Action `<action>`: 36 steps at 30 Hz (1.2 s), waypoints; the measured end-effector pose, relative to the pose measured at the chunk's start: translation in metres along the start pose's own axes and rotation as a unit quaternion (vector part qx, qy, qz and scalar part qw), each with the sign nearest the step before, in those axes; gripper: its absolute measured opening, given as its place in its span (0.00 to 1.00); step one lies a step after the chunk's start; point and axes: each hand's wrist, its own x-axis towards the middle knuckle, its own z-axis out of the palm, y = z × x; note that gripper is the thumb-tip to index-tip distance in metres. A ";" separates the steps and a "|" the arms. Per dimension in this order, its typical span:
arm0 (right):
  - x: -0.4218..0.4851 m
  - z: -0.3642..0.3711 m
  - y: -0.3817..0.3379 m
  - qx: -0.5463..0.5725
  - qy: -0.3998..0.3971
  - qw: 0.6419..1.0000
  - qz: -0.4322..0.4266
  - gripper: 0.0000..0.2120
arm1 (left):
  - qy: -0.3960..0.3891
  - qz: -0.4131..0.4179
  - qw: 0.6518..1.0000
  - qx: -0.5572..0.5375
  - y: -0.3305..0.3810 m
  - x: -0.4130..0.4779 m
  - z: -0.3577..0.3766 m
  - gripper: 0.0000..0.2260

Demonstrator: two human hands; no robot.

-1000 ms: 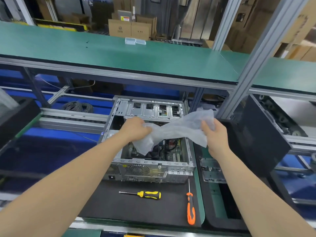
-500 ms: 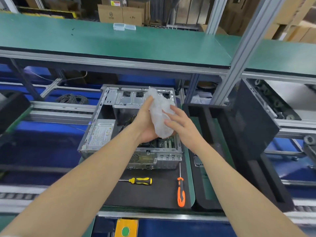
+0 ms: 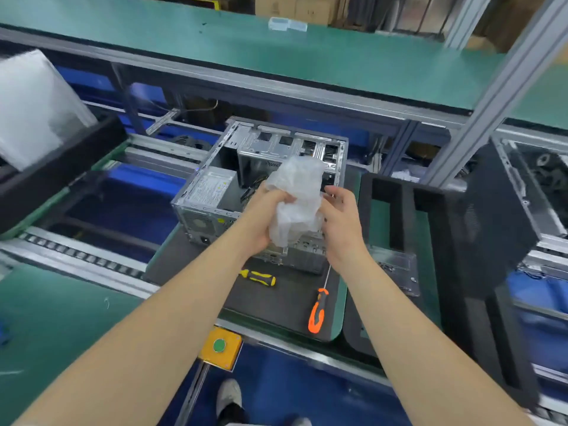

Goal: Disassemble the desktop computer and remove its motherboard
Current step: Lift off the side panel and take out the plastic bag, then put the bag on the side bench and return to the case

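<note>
While the bag is in both hands: the left hand (image 3: 261,224) grips the crumpled plastic bag (image 3: 296,195) with its fingers curled into the folds. The right hand (image 3: 341,219) lies against the bag's right side with its fingers loosely bent. Whether it pinches a fold, I cannot tell.
Desktop case: the desktop case (image 3: 212,187) lies open-side up on the black mat (image 3: 276,305), right behind the hands and partly hidden by them.
Motherboard: hidden by bag and hands. It is presumably on the case floor and not yet taken out.
Step in hand: balling up the bag to get it out of the way, as I judge it.
Doing it well: squeeze the bag small over the mat rather than over the open case, so no loose film snags cables or connectors. Drop it well clear of the work.
Tools: the yellow screwdriver (image 3: 258,277) and the orange screwdriver (image 3: 318,312) lie on the mat, just in front of the case and within easy reach.
Change from a second ago: then the bag was stretched wide between the two hands.
Change from half a second ago: then it stood bunched in the left hand with straight right fingers flat against it. Now it is crumpled tighter and the right fingers are bent.
View: it has tipped down, bringing a yellow button box (image 3: 219,345) and a shoe (image 3: 229,398) into sight. The screwdrivers lie as before.
</note>
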 end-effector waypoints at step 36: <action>-0.425 0.270 0.297 -0.236 -0.446 0.793 0.340 0.26 | 0.553 0.021 0.805 -0.212 -0.228 -0.486 -0.302 0.20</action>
